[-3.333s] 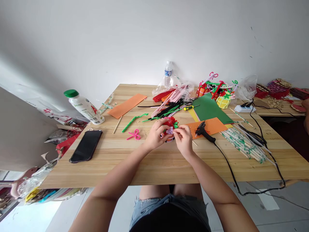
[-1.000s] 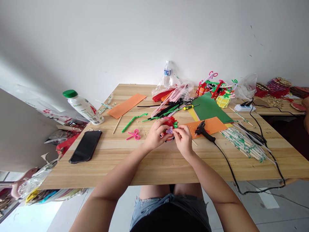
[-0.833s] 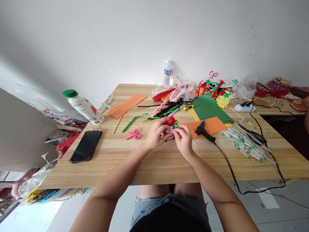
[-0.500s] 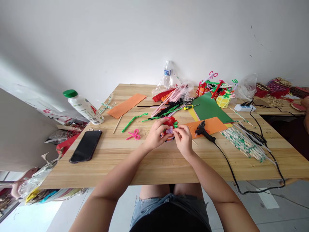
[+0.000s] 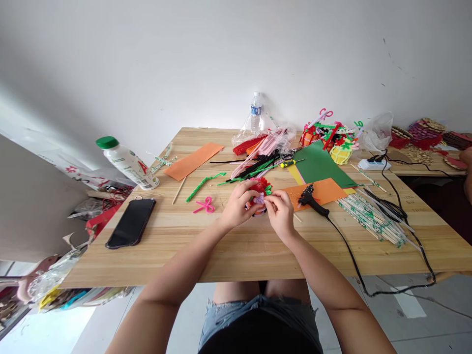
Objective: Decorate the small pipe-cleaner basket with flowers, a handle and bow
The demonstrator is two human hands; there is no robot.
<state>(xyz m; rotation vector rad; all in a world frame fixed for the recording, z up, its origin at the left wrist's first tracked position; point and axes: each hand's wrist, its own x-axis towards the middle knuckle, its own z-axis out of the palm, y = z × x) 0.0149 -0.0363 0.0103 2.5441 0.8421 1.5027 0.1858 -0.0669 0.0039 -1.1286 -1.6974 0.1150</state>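
Between my hands, over the near middle of the wooden table, is a pipe-cleaner craft piece (image 5: 262, 185) with red, green and purple parts. My left hand (image 5: 239, 205) curls around its left side, and its fingers partly cover the piece. From the right, my right hand (image 5: 280, 211) pinches at the purple part (image 5: 259, 199) on the front. To the left lie a pink looped pipe cleaner (image 5: 204, 205) and a coiled green pipe cleaner (image 5: 202, 188). A black glue gun (image 5: 311, 200) rests on an orange sheet (image 5: 328, 191), right of my right hand.
Behind my hands are bundled pipe cleaners (image 5: 260, 152), a yellow screwdriver (image 5: 288, 163) and green paper (image 5: 320, 164). Wrapped sticks (image 5: 372, 221) and a black cable (image 5: 424, 255) lie right. A phone (image 5: 132, 222) and white bottle (image 5: 129, 164) are left. Part of another person (image 5: 468, 167) shows far right.
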